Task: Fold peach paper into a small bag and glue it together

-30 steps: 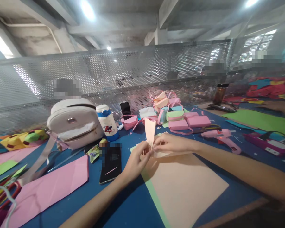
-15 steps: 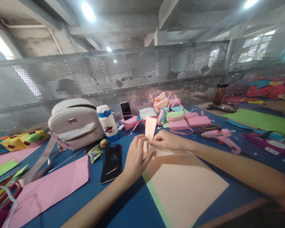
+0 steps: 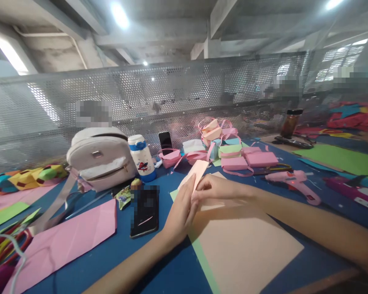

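Note:
A small folded piece of peach paper (image 3: 199, 167) stands up between my hands, tilted to the right. My left hand (image 3: 181, 208) is closed on it, with the fingers stretched along its near left side. From the right, my right hand (image 3: 213, 187) pinches its lower edge with bent fingers. The exact grip of the fingertips is hidden behind the hands. Below them lies a large peach sheet (image 3: 248, 241), with a green sheet (image 3: 204, 257) showing along its left edge.
Small paper bags (image 3: 233, 163) are heaped at the back. A pink glue gun (image 3: 294, 181) lies to the right. On the left are a phone (image 3: 145, 212), a pink sheet (image 3: 70, 241), a bottle (image 3: 142, 159) and a white backpack (image 3: 101, 159). A perforated metal screen (image 3: 171, 90) closes the back.
The small peach piece has turned from nearly upright to leaning right. My left fingers have straightened along it, and my right hand has come in closer. The view has shifted slightly.

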